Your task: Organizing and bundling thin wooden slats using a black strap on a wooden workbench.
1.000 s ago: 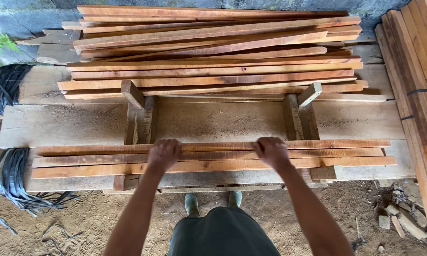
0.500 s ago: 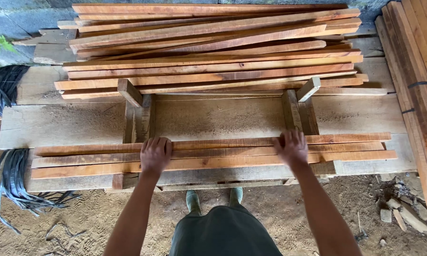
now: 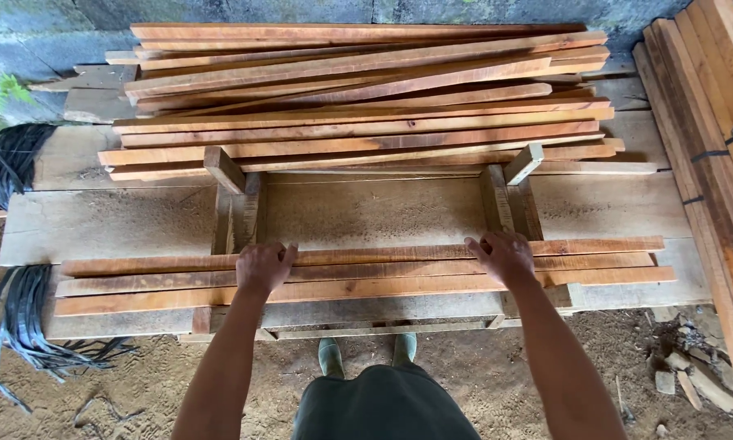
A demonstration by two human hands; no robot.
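Both palms press flat, fingers spread and gripping nothing, left hand point(image 3: 262, 267) and right hand point(image 3: 503, 255) set wide apart on the three slats point(image 3: 383, 273) at lower centre, steadying them across the wooden jig point(image 3: 236, 216)

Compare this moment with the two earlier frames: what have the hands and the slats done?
Both hands spread outward along the near slats: the left hand a little to the left, the right hand well to the right, beside the right upright. Both stay flat on the slats. The three slats, the rear pile and the bench have not shifted.
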